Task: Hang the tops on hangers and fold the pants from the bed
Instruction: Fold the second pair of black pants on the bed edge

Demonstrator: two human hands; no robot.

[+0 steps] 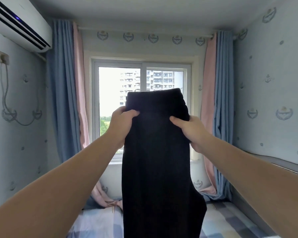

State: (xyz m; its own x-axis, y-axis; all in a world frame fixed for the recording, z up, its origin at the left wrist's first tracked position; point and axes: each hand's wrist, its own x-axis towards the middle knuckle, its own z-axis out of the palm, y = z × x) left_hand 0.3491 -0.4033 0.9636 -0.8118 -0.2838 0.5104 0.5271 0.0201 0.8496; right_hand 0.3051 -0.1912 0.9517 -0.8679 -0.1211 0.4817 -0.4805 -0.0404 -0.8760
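Note:
A pair of black pants (157, 160) hangs upright in front of me, held up in the air before the window. My left hand (121, 124) grips the left side just below the waistband, fingers curled over the cloth. My right hand (191, 131) grips the right side at about the same height. The waistband stands up above both hands. The legs hang straight down and run out of the bottom of the view, above the bed (96, 222). No tops or hangers are in view.
The bed has a blue, pink and white checked sheet. A window (120, 100) with blue and pink curtains (65, 93) is straight ahead. An air conditioner (19, 23) hangs high on the left wall. A padded headboard (272, 162) runs along the right wall.

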